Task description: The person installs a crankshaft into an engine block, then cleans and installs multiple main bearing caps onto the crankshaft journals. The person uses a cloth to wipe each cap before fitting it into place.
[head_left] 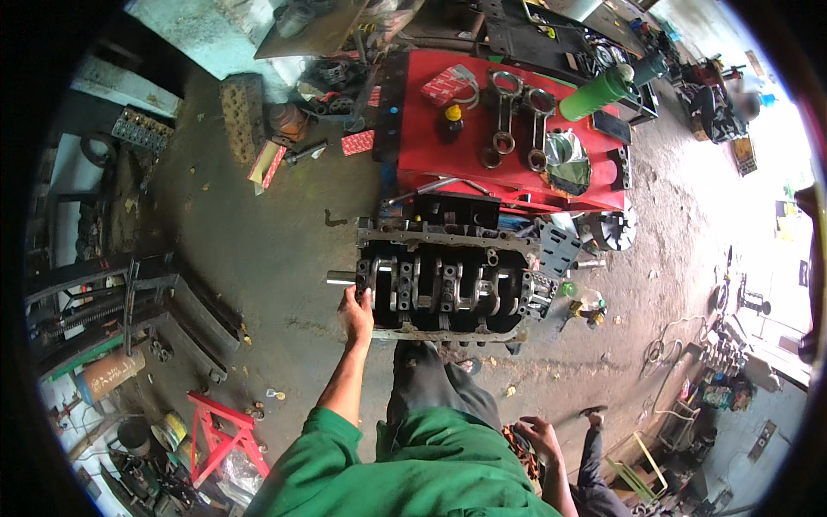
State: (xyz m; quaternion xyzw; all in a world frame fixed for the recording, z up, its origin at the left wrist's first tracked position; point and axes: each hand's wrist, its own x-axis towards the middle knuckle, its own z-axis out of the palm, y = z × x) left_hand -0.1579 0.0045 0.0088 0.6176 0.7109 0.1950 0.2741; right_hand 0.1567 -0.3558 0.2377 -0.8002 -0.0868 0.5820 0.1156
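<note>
One dark, greasy cast-iron engine block (448,280) lies open side up on the concrete floor (276,250), just in front of the person's feet. One steel crankshaft (431,289) sits along its length, with a bare shaft end (340,277) sticking out at the left. One red metal surface (517,164) stands directly beyond the block. On it lie two steel connecting rods (517,116) side by side, one green cylindrical bottle (599,93) tipped on its side near the far right corner, one small dark bottle with a yellow cap (451,121), one red and white cardboard box (445,84), and one crumpled silvery foil bag (564,155).

The left hand (356,314) reaches forward from a green sleeve and rests on the left end of the block, just under the protruding shaft end. Its fingers are curled loosely over the block's edge, a partly closed grip touching the metal rather than wrapped round anything loose. The right hand (538,433) hangs low by the person's right hip, well apart from the block. Its fingers look half bent near a dark object at the waist, but whether that grip clasps anything cannot be told.

One red steel stand (215,431) sits on the floor at lower left, well apart from the block.
</note>
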